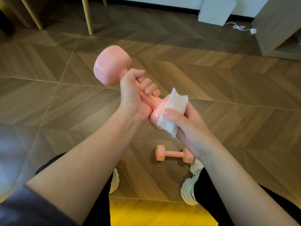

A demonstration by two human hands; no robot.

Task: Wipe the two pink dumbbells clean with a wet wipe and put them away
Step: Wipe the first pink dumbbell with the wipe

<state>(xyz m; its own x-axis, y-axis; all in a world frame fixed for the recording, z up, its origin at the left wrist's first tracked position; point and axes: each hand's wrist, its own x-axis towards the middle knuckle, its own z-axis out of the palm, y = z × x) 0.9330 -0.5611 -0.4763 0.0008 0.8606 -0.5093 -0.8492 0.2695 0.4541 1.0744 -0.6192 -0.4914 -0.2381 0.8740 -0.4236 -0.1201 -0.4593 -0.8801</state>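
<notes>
One dark, soft-looking sleeve (32, 207) covered the left arm at the near edge, with a bright yellow patch (154, 214) on the ground between the black-trousered legs. Just beyond stood chunky white shoes (189, 191) with thick ridged soles. A little farther, between the shoes, the second dumbbell (171, 154) lay on its side on the floor (228, 88). It was matte pink with blocky ends and a short bar, and its right end was partly hidden behind the right wrist.

Above it, the right hand (184, 123) cupped the near head of the held dumbbell (112, 64) through a folded white wet wipe (175, 108). The thumb pressed the thin, creased sheet flat against the pink surface. The left hand (135, 93) was clenched round the smooth handle, fingers wrapped over it. The held dumbbell was tilted in the air, with its glossy, rounded far head up and to the left.

The floor was wood-grain herringbone, cut by pale seams. At the far side stood slim, light wooden legs (88, 15) on the left. To the right were a grey box (216, 10), a coiled white cable (239, 27) and a wood-toned cabinet (276, 30).
</notes>
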